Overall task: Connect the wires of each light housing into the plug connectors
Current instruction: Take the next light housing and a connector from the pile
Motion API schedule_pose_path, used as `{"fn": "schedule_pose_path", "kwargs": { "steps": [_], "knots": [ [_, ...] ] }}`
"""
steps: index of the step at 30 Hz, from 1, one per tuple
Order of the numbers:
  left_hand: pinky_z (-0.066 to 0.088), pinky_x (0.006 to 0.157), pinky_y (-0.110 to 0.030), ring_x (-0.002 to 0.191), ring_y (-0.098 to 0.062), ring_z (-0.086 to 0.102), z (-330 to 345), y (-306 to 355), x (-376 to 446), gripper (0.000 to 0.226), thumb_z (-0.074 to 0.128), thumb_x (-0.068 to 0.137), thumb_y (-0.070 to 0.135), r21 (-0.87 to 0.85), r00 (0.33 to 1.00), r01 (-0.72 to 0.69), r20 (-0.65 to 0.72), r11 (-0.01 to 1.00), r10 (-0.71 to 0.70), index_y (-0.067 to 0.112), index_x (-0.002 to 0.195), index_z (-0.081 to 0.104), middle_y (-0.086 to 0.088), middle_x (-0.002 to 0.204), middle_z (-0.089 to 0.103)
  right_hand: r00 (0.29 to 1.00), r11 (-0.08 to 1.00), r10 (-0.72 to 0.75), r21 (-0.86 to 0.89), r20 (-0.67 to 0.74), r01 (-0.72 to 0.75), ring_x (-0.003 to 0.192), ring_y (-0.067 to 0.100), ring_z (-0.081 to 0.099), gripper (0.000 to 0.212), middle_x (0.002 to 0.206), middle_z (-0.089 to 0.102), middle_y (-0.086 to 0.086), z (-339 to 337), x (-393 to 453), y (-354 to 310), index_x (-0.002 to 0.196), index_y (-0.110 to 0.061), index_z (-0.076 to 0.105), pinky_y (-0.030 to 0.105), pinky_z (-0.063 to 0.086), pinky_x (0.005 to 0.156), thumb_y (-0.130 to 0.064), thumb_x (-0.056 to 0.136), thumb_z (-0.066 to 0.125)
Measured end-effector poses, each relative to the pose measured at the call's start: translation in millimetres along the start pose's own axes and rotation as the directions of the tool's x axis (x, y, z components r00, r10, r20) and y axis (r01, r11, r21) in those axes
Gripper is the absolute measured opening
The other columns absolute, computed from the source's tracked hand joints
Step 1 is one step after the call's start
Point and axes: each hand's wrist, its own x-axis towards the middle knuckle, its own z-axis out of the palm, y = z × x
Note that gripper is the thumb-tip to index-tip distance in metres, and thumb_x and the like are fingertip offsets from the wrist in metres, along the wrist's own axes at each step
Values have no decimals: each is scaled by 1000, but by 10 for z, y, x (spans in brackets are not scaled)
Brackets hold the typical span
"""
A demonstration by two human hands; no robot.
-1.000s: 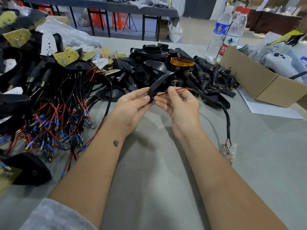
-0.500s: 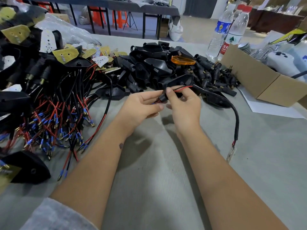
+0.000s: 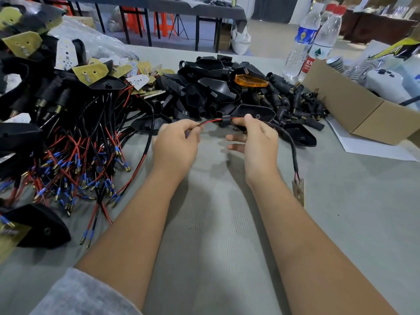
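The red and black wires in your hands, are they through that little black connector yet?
Through: the wires run out of the connector to the left hand.

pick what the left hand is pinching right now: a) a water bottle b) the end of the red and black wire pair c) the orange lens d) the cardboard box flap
b: the left hand has its fingertips closed on the end of the red and black wire pair, which runs across to the black housing held by the right hand.

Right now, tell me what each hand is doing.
Left hand: pinching the red and black wires.
Right hand: holding the black housing, lower fingers loose.
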Motion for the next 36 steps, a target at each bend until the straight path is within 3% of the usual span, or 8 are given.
{"fn": "schedule_pose_path", "kwargs": {
  "steps": [3, 8, 12, 17, 21, 29, 32, 36],
  "knots": [
    [38, 93, -37, 110, -29, 46, -24, -11, 10, 20, 52, 98, 26, 155, 992, 53, -118, 986, -35, 21, 99, 71, 2, 80, 63, 999, 999, -50, -15, -21, 50, 68, 15, 67, 24, 88, 70, 1, -34, 21, 1, 84, -15, 73, 26, 55, 62, -12, 97, 53],
    [32, 94, -40, 116, -33, 40, -99, -55, 12, 27, 48, 97, 23, 335, 977, 151, -193, 930, -89, 21, 113, 70, -5, 105, 66, 997, 996, -52, 65, -60, 56, 72, 16, 69, 13, 94, 72, 7, -58, 56, 15, 97, -9, 73, 26, 58, 68, -10, 96, 60],
    [26, 95, -41, 123, -32, 37, -72, -35, -36, 38, 52, 87, 13, 540, 975, 2, -189, 842, 120, 21, 123, 63, -3, 125, 56, 997, 998, -53, 25, -64, 54, 72, 14, 70, 16, 93, 72, 5, -63, 72, 40, 97, -13, 72, 25, 57, 69, -7, 97, 57],
    [19, 99, -44, 123, -24, 39, 5, 25, -83, 32, 48, 86, 24, 625, 966, -208, 11, 752, 258, 22, 111, 68, 6, 114, 62, 996, 995, -90, -49, -25, 89, 70, 11, 70, 18, 93, 72, 5, -20, 38, 61, 93, -19, 72, 22, 56, 67, -8, 97, 58],
    [16, 105, -50, 122, -23, 41, 52, 36, -90, 28, 47, 91, 24, 634, 965, -235, 59, 737, 257, 22, 113, 65, 6, 111, 64, 996, 995, -93, -34, 4, 93, 67, 10, 68, 18, 90, 71, 4, -23, 29, 35, 92, -20, 72, 20, 54, 64, -8, 96, 59],
    [19, 91, -42, 108, -27, 43, 51, 69, -69, 31, 36, 103, 23, 687, 962, -148, -66, 712, 263, 19, 100, 66, -1, 95, 56, 999, 998, -43, 57, 30, 41, 59, 16, 63, 26, 94, 63, 7, -26, 3, -7, 97, -12, 69, 26, 54, 59, -6, 99, 44],
    [20, 96, -44, 115, -28, 42, -12, 45, -55, 24, 41, 97, 12, 684, 949, -68, -181, 726, 260, 17, 98, 64, -3, 99, 54, 999, 997, -46, -58, 22, 47, 57, 13, 63, 19, 96, 62, 4, -8, -13, 3, 98, -15, 62, 27, 55, 58, -9, 99, 44],
    [18, 104, -47, 121, -27, 38, -51, -32, -30, 29, 41, 89, 2, 707, 974, -30, -138, 706, 179, 16, 104, 63, -2, 103, 57, 989, 957, -123, -253, 84, 141, 59, 7, 63, 14, 82, 61, -5, 27, -52, 38, 90, -24, 55, 29, 54, 62, -16, 100, 48]
  ]
}}
